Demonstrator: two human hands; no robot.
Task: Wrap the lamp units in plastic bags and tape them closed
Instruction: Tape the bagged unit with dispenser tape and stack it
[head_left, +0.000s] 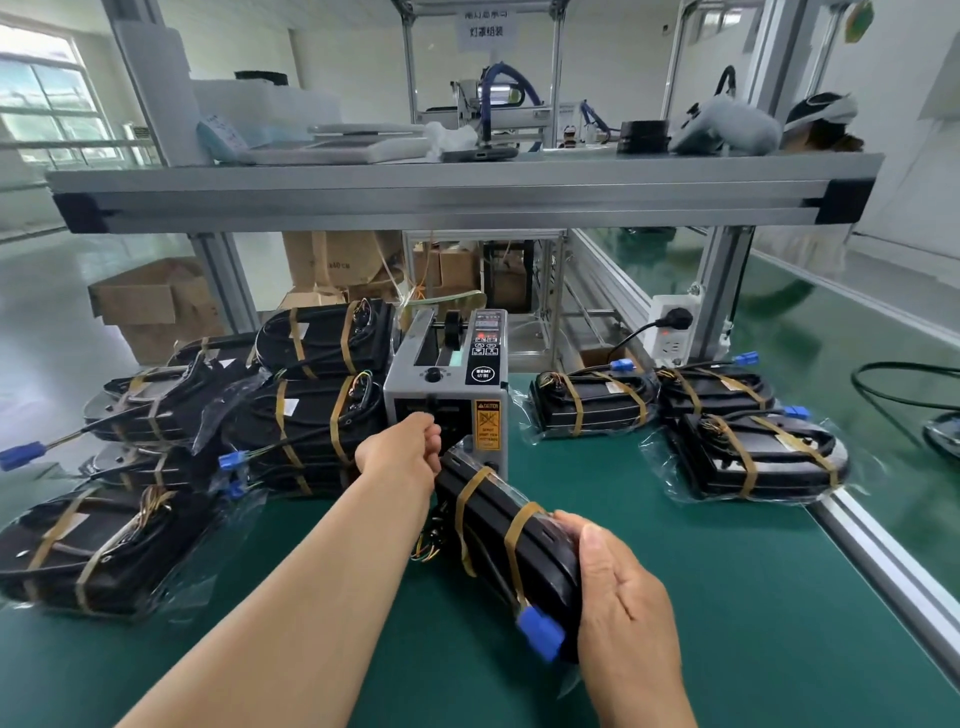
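Observation:
A black lamp unit (519, 551) in a clear plastic bag, banded with two tan tape strips and ending in a blue connector (540, 631), stands on edge on the green mat. My right hand (623, 603) grips its near end. My left hand (410, 452) reaches to the front outlet of the grey tape dispenser (447, 374), fingers curled at the slot; whether they pinch tape is hidden.
Stacks of bagged, taped lamp units (311, 410) fill the left side. Three more (748, 452) lie at the right near the aluminium rail (893, 571). A low shelf beam (457, 192) crosses overhead. A power strip (675, 327) and black cable sit at the right.

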